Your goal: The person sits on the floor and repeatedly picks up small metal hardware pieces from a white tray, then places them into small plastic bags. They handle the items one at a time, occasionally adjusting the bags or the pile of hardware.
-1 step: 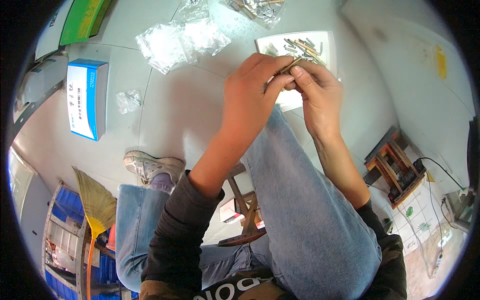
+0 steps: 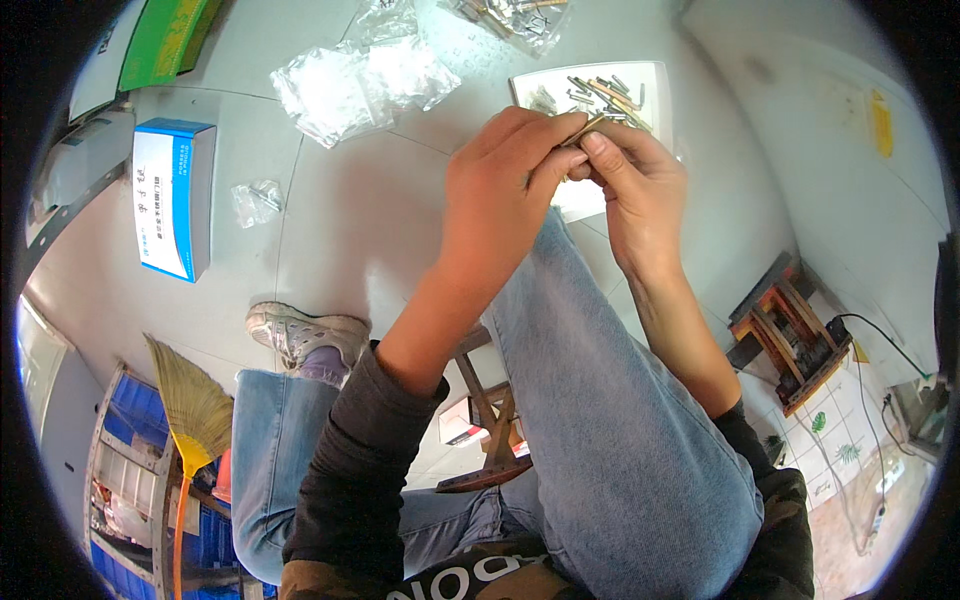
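Note:
My left hand (image 2: 505, 180) and my right hand (image 2: 640, 190) meet above my raised knee, fingers closed in a pinch. Between the fingertips is a thin, brass-coloured metal piece (image 2: 590, 129), gripped by both hands; the fingers cover much of it, and its exact kind cannot be made out. Just beyond and under the hands lies a white, flat tray or sheet (image 2: 650, 82) on the floor. Several small metal pins or rods (image 2: 612, 97), brass-coloured and dark, are scattered on it. My hands hide its middle.
Clear plastic bags (image 2: 350, 90) lie ahead, with a bag of metal parts (image 2: 515, 20) beyond. At left are a small bag (image 2: 258, 203), a blue-and-white box (image 2: 175, 200) and a broom (image 2: 190, 410). A wooden stool (image 2: 790, 335) stands at right near a cable.

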`<state>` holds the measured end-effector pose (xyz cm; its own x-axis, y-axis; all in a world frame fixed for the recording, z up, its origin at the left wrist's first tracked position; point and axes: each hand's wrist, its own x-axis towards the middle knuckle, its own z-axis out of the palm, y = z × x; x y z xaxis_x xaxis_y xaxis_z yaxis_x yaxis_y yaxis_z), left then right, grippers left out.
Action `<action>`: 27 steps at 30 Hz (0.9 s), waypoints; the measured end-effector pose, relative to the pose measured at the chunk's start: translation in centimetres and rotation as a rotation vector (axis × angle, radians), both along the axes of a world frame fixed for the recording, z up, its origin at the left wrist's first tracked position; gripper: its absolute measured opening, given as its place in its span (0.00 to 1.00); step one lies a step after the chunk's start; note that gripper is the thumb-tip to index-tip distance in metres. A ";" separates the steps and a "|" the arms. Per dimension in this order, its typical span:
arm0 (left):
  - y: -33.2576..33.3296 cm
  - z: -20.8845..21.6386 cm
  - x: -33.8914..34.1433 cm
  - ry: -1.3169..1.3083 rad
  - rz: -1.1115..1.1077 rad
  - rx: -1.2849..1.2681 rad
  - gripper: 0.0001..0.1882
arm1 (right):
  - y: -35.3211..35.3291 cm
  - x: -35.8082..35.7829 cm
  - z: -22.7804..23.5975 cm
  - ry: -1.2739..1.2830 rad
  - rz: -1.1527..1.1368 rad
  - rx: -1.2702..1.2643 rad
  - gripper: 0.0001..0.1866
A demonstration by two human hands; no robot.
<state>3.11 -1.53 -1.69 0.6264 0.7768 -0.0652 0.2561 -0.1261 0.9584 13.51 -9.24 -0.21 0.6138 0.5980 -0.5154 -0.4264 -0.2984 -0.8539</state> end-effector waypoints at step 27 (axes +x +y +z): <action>1.6 1.8 -1.2 -0.148 -0.006 -0.090 0.08 | -0.3 1.1 3.0 -0.532 0.295 0.233 0.09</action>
